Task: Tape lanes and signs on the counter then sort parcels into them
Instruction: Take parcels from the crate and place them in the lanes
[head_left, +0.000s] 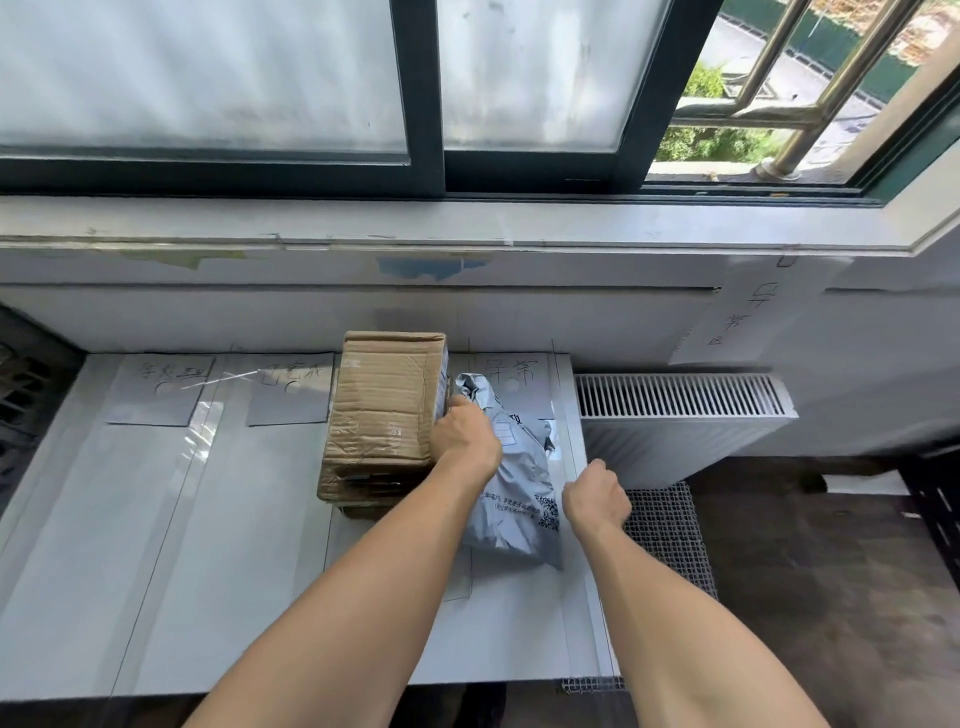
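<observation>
Head view: the lanes are already taped down the counter (249, 597), and paper signs sit at their far ends, so you are in the sorting stage. The box (382, 415) stands in the lane right of the middle sign (288, 387), probably parked there as sorted. The grey bag (517, 493) lies beside it, touching or nearly touching its right side, in the rightmost lane. Its crumpled top covers part of the right sign (511, 371).

Your left grip (465, 436) reaches into the seam between box and bag, knuckles up and fingers turned away from the camera. I cannot tell whether it holds the bag's neck or only presses on the box's wall. It looks placed to part the two parcels or to seat the bag squarely in its lane.

Your right grip (595, 499) hangs at the bag's right edge with fingers curled and thumb raised. Whether it pinches the film is not visible. It seems placed to steady or straighten that side.
</observation>
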